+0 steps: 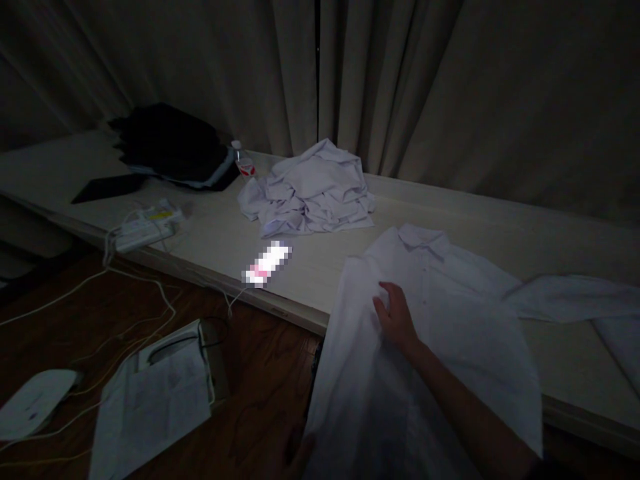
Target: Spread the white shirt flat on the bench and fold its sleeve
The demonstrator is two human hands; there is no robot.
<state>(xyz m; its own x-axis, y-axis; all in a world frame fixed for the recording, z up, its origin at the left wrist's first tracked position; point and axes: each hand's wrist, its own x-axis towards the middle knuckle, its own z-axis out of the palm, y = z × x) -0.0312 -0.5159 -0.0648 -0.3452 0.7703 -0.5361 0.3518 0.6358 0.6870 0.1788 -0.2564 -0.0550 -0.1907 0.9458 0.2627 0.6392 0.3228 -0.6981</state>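
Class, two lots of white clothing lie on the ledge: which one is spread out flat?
The white collared shirt under the right hand; the crumpled white pile lies heaped by the curtain.

I see a long pale counter (450, 220) running along the curtains. On it lie a white shirt (450, 313) spread flat, its lower part hanging over the front edge, a crumpled heap of white clothes (310, 190), a lit phone (267, 263) near the edge, a power strip (145, 227), a small bottle (243, 162), a dark pile (170, 143) and a flat dark slab (107, 189). Below, the wooden floor (260, 373) carries pale cables (130, 320), a white bag (155, 393) and a white rounded object (35, 400).
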